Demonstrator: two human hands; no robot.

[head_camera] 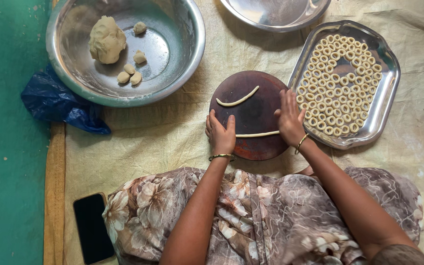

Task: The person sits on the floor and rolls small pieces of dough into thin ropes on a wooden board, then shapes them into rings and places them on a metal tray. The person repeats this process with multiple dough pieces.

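1. Head view, edges and room: the round dark board point(251, 115) lies on a pale cloth point(172, 132), its near rim just beside the person's floral lap point(271, 216). Bare cloth lies to the board's left. On the right, the board's rim nearly touches the steel tray point(387, 93).
2. The left hand point(220, 133) rests palm-down at the board's left edge, fingers close together and flat on the surface, pinching nothing. The right hand point(290, 118) lies flat at the right edge, fingers extended over one end of the thin dough rope point(257, 134), pressing on it rather than gripping.
3. Surroundings: the tray is packed with small dough rings point(337, 83) in rows. A large steel bowl point(192, 44) sits up left, holding a dough lump point(106, 39) and several small pieces point(129, 73). A second steel dish point(276, 12) shows at the top edge. A blue plastic bag point(55, 100) lies beside the bowl, and a dark phone point(92, 226) rests by the lap.
4. Direction: the thin dough rope runs left to right between the hands, near the board's front. A second, curved dough strip point(238, 99) lies farther back, slanting up to the right.
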